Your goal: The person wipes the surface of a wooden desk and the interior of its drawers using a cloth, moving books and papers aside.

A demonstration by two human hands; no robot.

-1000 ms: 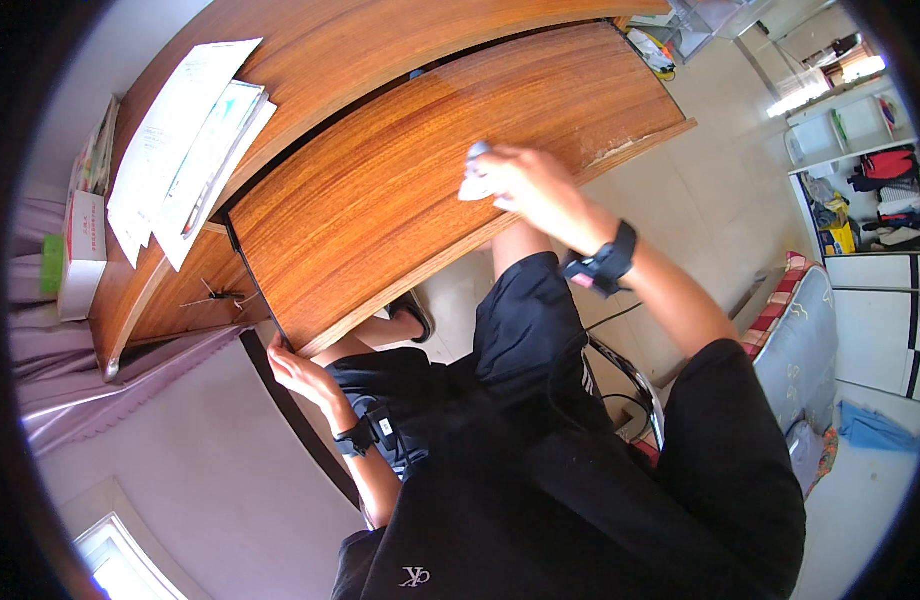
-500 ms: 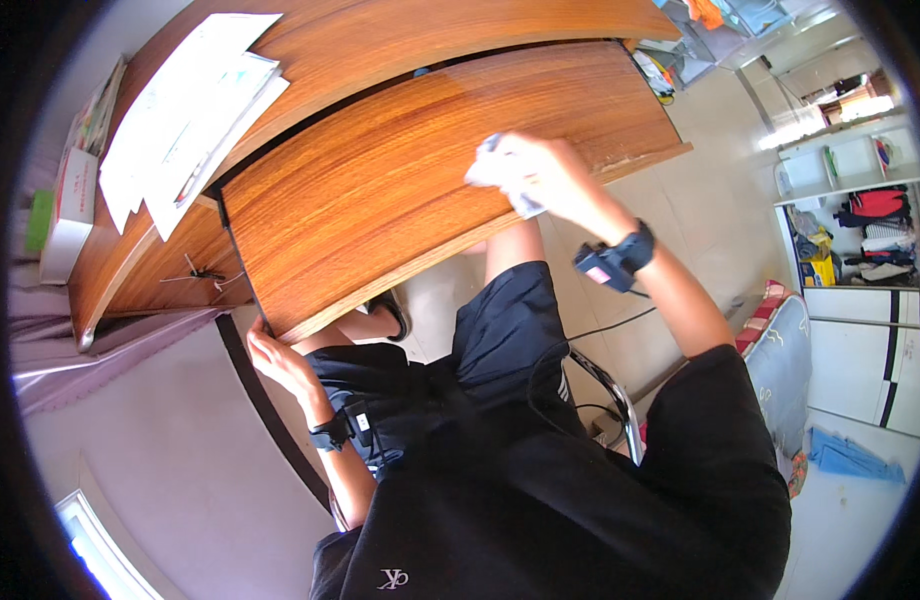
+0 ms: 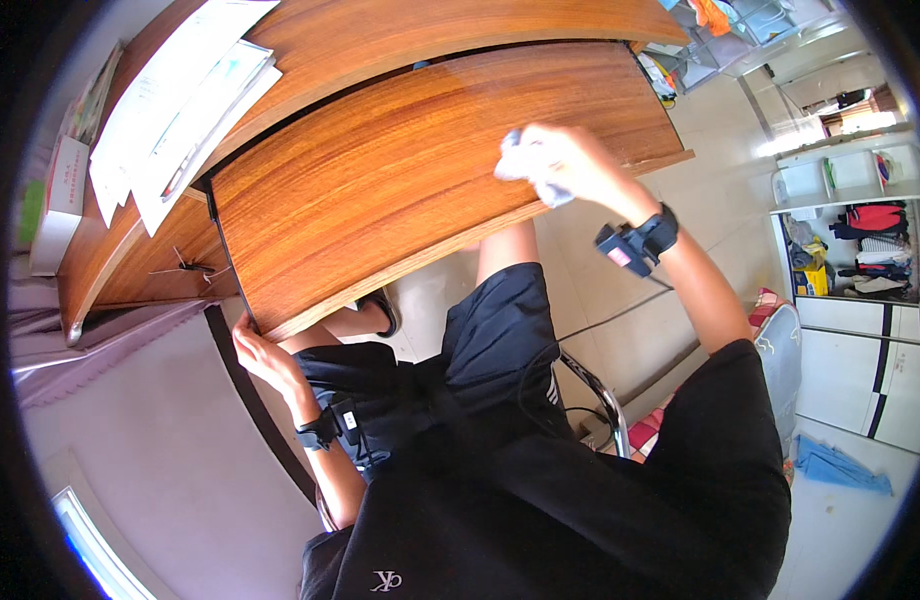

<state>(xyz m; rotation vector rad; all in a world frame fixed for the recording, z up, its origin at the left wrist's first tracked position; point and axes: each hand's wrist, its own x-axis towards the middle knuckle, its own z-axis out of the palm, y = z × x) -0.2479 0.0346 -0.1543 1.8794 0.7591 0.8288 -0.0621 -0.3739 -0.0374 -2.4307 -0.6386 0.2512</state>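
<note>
Seemingly to steady the pull-out brown wooden shelf (image 3: 420,170), left hand (image 3: 263,357) grips its corner while right hand (image 3: 570,160) presses a crumpled white cloth (image 3: 525,165) onto it.

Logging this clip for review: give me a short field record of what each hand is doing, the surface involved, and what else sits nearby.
right hand: right hand presses a crumpled white cloth onto the pull-out wooden shelf, near its front edge
left hand: left hand grips the shelf's near left corner
shelf state: drawn out from under the wooden desk top, bare apart from the cloth
on the desk top: stack of papers at the left
wrists: black bands on both
posture: seated, dark shorts
</note>
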